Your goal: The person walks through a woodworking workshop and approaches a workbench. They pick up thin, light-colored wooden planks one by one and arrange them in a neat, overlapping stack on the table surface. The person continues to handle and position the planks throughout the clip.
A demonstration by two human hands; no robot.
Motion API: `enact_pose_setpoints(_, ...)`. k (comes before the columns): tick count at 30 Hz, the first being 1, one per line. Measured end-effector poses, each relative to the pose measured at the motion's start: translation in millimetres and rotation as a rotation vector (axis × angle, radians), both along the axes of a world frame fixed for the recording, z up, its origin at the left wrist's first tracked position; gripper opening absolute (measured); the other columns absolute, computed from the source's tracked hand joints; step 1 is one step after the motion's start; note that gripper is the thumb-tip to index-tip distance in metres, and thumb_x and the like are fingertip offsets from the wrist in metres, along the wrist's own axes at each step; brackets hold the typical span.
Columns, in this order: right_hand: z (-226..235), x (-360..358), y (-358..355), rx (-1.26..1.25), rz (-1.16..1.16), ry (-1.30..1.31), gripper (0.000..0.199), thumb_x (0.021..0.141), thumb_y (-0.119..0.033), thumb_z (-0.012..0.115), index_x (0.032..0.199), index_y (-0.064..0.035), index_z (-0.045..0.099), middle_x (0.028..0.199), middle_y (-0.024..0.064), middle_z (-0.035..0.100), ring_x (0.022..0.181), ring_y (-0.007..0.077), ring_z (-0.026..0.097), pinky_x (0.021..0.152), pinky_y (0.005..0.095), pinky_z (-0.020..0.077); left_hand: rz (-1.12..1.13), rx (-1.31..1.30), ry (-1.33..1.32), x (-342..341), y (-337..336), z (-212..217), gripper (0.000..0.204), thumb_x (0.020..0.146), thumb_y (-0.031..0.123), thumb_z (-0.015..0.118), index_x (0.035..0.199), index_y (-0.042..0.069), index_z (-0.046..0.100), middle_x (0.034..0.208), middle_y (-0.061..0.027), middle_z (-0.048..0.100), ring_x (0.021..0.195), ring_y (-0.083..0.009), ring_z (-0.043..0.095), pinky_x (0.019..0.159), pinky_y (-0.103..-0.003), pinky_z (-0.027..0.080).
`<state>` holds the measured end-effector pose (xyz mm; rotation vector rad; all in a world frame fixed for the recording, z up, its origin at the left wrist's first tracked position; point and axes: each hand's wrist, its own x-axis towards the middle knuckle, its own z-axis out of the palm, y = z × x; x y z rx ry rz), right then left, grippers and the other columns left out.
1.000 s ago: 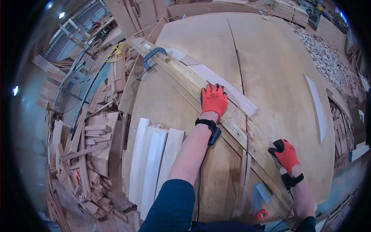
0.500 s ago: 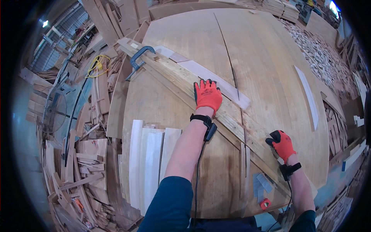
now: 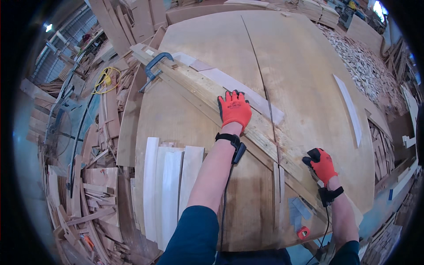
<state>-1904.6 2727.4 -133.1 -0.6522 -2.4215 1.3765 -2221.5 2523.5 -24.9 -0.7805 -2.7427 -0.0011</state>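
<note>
The left grip (image 3: 235,109) lies spread, palm down on the beam (image 3: 263,139); the right grip (image 3: 321,165) curls just beside it, contents unclear. The beam crosses the worktop (image 3: 309,88) diagonally from a clamp (image 3: 149,69) at the far-left edge. Since a second ago, only the view has shifted noticeably; the beam seems held steady.

a plank (image 3: 260,134) is laid diagonally across the table (image 3: 212,35), from far left to near right. a clamp (image 3: 149,68) is set at its far left end, and a strip (image 3: 254,99) is placed along its far side. the left hand (image 3: 234,108) is rested on its middle; the right hand (image 3: 322,165) is located by its near right stretch. boards (image 3: 170,190) are ranged at the near left, sheets (image 3: 299,210) and a tape measure (image 3: 303,232) at the near right. a lath (image 3: 350,110) is positioned at the right.
</note>
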Motion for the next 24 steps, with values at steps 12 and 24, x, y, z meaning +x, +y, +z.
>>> enact_pose_setpoints(12, 9.9, 65.8, -24.8, 0.174, 0.101, -0.131, 0.041, 0.083, -0.033, 0.077, 0.114, -0.0066, 0.068, 0.113, 0.0175, 0.068, 0.107, 0.0345, 0.065, 0.093, 0.043, 0.0527, 0.003, 0.023, 0.037, 73.1, -35.6, -17.3, 0.05, 0.097, 0.036, 0.052, 0.137, 0.008, 0.056, 0.15, -0.0139, 0.049, 0.144, -0.0361, 0.037, 0.12, -0.059, 0.018)
enact_pose_setpoints(24, -39.0, 166.3, -87.8, 0.267, 0.106, -0.121, 0.04, 0.089, -0.042, 0.069, 0.108, -0.0067, 0.066, 0.111, 0.0184, 0.066, 0.109, 0.035, 0.063, 0.093, 0.0452, 0.0503, -0.081, 0.048, 0.103, 155.1, -93.3, -63.2, 0.05, 0.095, 0.037, 0.053, 0.134, 0.007, 0.059, 0.144, -0.0145, 0.056, 0.139, -0.0356, 0.044, 0.116, -0.052, 0.028)
